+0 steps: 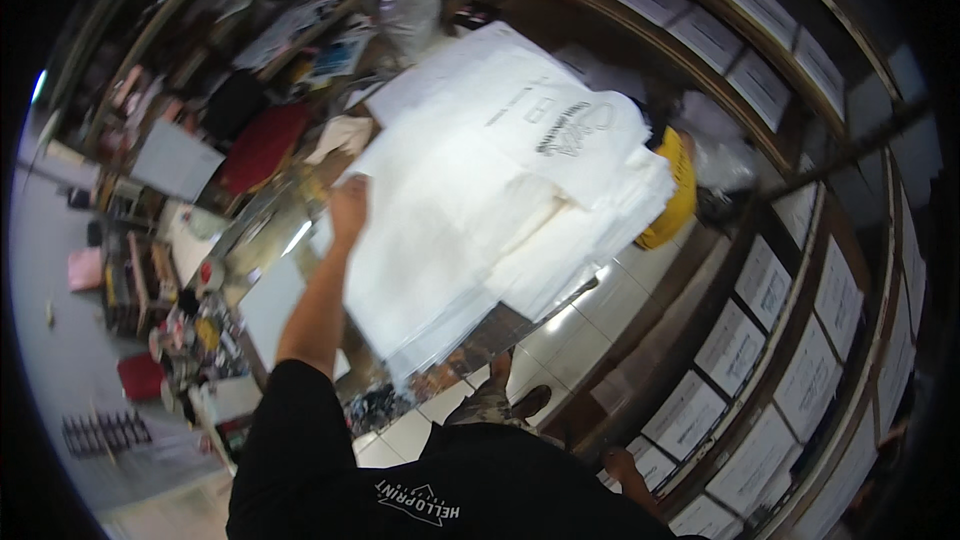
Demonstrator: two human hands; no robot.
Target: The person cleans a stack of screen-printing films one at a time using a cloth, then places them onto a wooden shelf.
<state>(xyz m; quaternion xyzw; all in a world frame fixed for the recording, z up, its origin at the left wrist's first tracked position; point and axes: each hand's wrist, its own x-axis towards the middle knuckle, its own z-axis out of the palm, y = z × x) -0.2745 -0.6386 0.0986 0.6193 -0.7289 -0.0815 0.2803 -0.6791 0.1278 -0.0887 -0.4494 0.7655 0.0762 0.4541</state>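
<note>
A person in a black T-shirt (470, 485) with a white chest print reaches the left hand (348, 210) to the left edge of a large white sheet (410, 230) in a cluttered workroom, the fingers drawn in and, as far as the blur shows, gripping that edge. The sheet lies spread on a worktable beside a thick, uneven stack of white sheets (590, 240), with a black-printed sheet (560, 120) at the far end. The right hand (620, 462) hangs low, well apart from the sheets and near racks of white boxes (730, 350); how far its fingers are open cannot be told. A yellow item (675, 195) shows just beyond the stack, and a red chair (265, 145) stands at left, above pale floor tiles (405, 437) near the wearer's feet
</note>
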